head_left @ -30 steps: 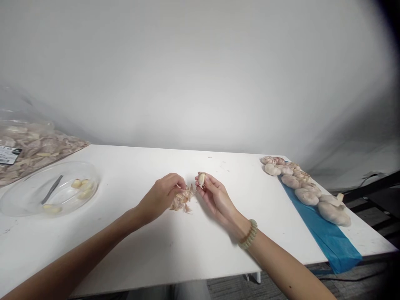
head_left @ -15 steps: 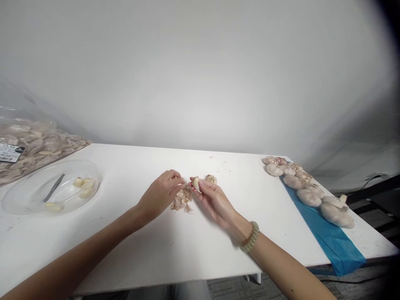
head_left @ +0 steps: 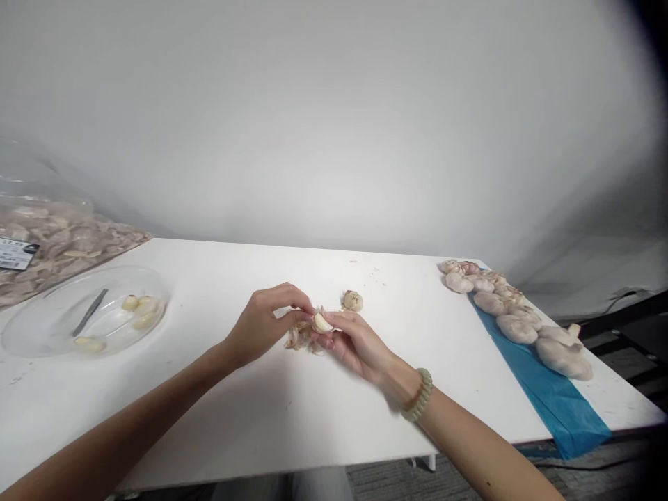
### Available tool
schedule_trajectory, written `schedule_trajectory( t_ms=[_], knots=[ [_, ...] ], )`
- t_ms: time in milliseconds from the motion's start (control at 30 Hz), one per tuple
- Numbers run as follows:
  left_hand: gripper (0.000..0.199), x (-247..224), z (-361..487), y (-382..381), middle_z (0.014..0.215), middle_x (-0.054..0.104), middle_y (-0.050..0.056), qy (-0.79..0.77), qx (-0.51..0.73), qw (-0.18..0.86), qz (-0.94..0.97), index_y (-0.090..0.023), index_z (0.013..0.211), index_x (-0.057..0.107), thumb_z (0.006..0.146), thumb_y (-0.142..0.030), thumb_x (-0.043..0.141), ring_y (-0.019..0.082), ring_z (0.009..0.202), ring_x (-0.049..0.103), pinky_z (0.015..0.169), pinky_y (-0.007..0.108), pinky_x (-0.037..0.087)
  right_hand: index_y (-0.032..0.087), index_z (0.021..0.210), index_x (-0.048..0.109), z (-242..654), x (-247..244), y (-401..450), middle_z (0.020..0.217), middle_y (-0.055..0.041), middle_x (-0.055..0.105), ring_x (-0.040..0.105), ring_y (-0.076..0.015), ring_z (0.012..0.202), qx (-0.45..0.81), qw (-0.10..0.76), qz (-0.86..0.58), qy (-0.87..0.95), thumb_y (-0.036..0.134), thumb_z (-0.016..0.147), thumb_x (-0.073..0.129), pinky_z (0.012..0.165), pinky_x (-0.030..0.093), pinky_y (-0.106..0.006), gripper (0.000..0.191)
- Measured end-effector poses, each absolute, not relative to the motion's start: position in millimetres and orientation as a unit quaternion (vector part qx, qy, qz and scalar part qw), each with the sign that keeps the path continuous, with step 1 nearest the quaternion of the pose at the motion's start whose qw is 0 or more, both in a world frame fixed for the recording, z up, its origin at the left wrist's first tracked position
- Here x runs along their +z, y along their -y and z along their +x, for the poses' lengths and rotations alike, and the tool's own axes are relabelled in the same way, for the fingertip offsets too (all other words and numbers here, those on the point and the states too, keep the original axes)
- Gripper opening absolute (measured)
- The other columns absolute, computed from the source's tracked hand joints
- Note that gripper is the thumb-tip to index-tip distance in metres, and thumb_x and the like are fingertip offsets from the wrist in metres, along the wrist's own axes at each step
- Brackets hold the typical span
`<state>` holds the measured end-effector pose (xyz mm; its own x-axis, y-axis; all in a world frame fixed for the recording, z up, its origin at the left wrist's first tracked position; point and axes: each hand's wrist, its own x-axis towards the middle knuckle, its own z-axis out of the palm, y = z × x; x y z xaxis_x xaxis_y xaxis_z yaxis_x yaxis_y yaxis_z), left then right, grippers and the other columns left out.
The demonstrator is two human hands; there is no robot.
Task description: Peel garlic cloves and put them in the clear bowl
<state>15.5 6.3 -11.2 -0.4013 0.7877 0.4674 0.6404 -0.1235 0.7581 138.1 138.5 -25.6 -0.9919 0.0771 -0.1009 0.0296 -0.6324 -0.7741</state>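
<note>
A pale garlic clove [head_left: 322, 323] is held between both hands above the middle of the white table. My right hand [head_left: 358, 342], with a beaded bracelet at the wrist, pinches the clove between thumb and fingers. The fingertips of my left hand [head_left: 271, 323] are pinched at the clove's left end, where some skin shows. Under the hands lies a small heap of papery garlic skins [head_left: 297, 338], partly covered. Just behind my right hand sits a partly broken garlic bulb [head_left: 352, 300].
On the left, a clear oval tray [head_left: 46, 351] holds a grey knife [head_left: 90, 312] and several peeled cloves [head_left: 145, 321]. A plastic bag of garlic skins [head_left: 78, 240] stands behind it. Several garlic bulbs [head_left: 516, 328] line the right side, beside and on a blue plastic strip [head_left: 561, 400].
My left fingers have come in and closed at the clove. The clove has moved slightly down and left with my right hand, and more of its pale surface shows.
</note>
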Motion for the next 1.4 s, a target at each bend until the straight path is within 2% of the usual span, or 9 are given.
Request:
schedule_trajectory(
  t_ms=[300,667,900,1133,1400],
  knots=[
    [0.016,-6.8,16.6,-5.9,0.075,0.06,-0.001,-0.653,0.51,0.179,0.531,-0.016,0.069,0.061,0.076,-0.004,0.055,0.01,0.071,0.055,0.067,0.021,0.042,0.007,0.082,0.068,140.1,-25.4,-136.4,0.079,-0.0056,0.059,0.05,-0.0075,0.068,0.9,-0.003,-0.041,0.435,0.019,0.08,0.06,0.062,0.039,-0.021,0.014],
    [0.016,-5.1,12.8,-5.3,0.079,0.056,-0.001,-0.644,0.465,0.19,0.578,-0.017,0.074,0.057,0.08,-0.005,0.048,0.01,0.074,0.052,0.068,0.021,0.039,0.009,0.078,0.068,140.4,-24.0,-134.0,0.071,-0.0055,0.06,0.051,-0.0087,0.065,0.89,0.007,-0.041,0.454,0.022,0.079,0.062,0.057,0.035,-0.023,0.015],
    [0.015,0.6,8.3,-1.7,0.08,0.055,0.0,-0.634,0.422,0.197,0.618,-0.017,0.076,0.055,0.082,-0.007,0.046,0.01,0.076,0.052,0.07,0.021,0.039,0.01,0.076,0.068,140.0,-27.2,-132.6,0.073,-0.0042,0.059,0.047,-0.0078,0.065,0.879,0.01,-0.038,0.475,0.022,0.078,0.063,0.056,0.032,-0.023,0.013],
    [0.016,1.5,5.7,-1.9,0.078,0.056,0.0,-0.619,0.396,0.204,0.646,-0.017,0.076,0.054,0.084,-0.007,0.044,0.011,0.077,0.051,0.071,0.022,0.039,0.009,0.073,0.067,141.4,-25.6,-132.8,0.077,-0.0054,0.058,0.05,-0.0098,0.069,0.87,0.0,-0.035,0.492,0.024,0.08,0.062,0.058,0.032,-0.024,0.017],
    [0.016,0.1,2.4,-2.5,0.081,0.056,0.002,-0.61,0.381,0.229,0.656,-0.016,0.079,0.054,0.084,-0.009,0.04,0.012,0.076,0.051,0.069,0.023,0.04,0.01,0.08,0.067,141.7,-29.7,-132.5,0.078,-0.006,0.059,0.047,-0.0108,0.069,0.86,-0.003,-0.038,0.508,0.03,0.079,0.062,0.061,0.033,-0.026,0.02]
  ],
)
